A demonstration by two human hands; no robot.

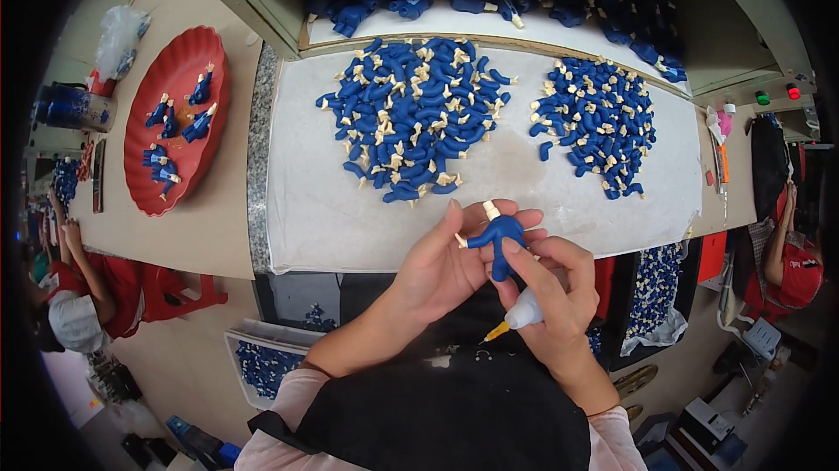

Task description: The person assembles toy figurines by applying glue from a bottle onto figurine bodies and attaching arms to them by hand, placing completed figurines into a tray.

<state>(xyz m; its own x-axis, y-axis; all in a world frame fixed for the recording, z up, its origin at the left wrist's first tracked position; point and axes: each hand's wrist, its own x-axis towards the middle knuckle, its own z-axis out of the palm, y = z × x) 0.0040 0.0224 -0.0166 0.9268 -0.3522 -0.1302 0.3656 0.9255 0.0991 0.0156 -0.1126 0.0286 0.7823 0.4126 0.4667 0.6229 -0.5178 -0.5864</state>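
Observation:
Between my two hands is a small blue figurine [501, 232] with a cream top end and a cream hand on its left-pointing arm. My left hand [433, 272] is closed around its back and side, fingers partly hidden behind it. My right hand [566, 294] presses the figurine's right side with thumb and fingers. Tucked in that same hand is a small white squeeze bottle [524, 309], its yellow nozzle pointing down and left. Beyond my hands, a pile of blue arms with cream hands [419, 117] lies on the white sheet [301, 183], with a smaller pile [599, 117] to its right.
A red scalloped tray [140, 135] with several blue figurines stands at left. Behind the piles, a shelf opening [516, 34] holds more blue pieces. Bins of blue parts sit below the table edge, a clear one [301, 338] at left. Co-workers [87, 296] sit on both sides.

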